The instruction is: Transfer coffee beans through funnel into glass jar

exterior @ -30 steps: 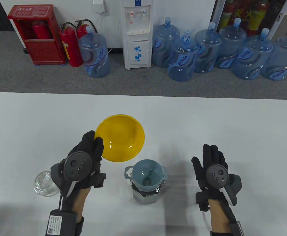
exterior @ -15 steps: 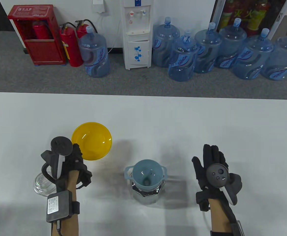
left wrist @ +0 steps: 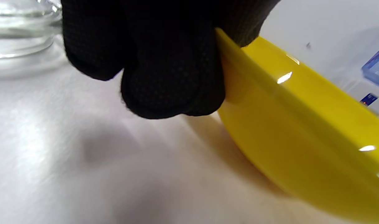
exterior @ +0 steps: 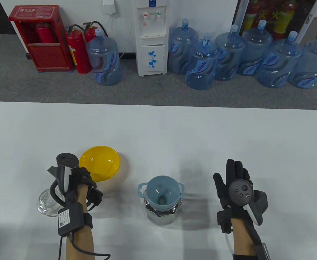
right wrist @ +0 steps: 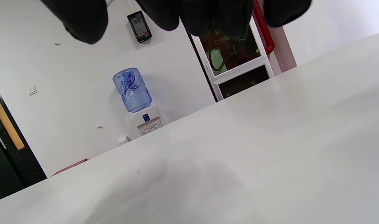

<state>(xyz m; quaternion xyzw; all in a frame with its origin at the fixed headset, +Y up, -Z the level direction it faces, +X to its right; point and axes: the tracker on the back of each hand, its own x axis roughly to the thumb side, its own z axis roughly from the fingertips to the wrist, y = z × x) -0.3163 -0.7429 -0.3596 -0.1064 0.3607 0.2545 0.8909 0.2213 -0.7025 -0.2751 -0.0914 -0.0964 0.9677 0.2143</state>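
A blue funnel (exterior: pixel 162 191) sits in the mouth of the faceted glass jar (exterior: pixel 161 214) at the front middle of the table; dark beans show at the funnel's neck. My left hand (exterior: pixel 85 177) grips the near rim of the empty yellow bowl (exterior: pixel 101 162), which is at the table surface, left of the jar. In the left wrist view my fingers (left wrist: pixel 164 62) clamp the bowl's rim (left wrist: pixel 301 124). My right hand (exterior: pixel 234 176) lies flat and open on the table, right of the jar, holding nothing.
A clear glass lid or dish (exterior: pixel 47 201) sits at the front left, partly behind my left wrist; it also shows in the left wrist view (left wrist: pixel 18 28). Water bottles, a dispenser and fire extinguishers stand on the floor beyond the white table (exterior: pixel 229 135).
My left hand has carried the yellow bowl down and to the left, from tilted near the funnel to the table. The right hand has stayed put.
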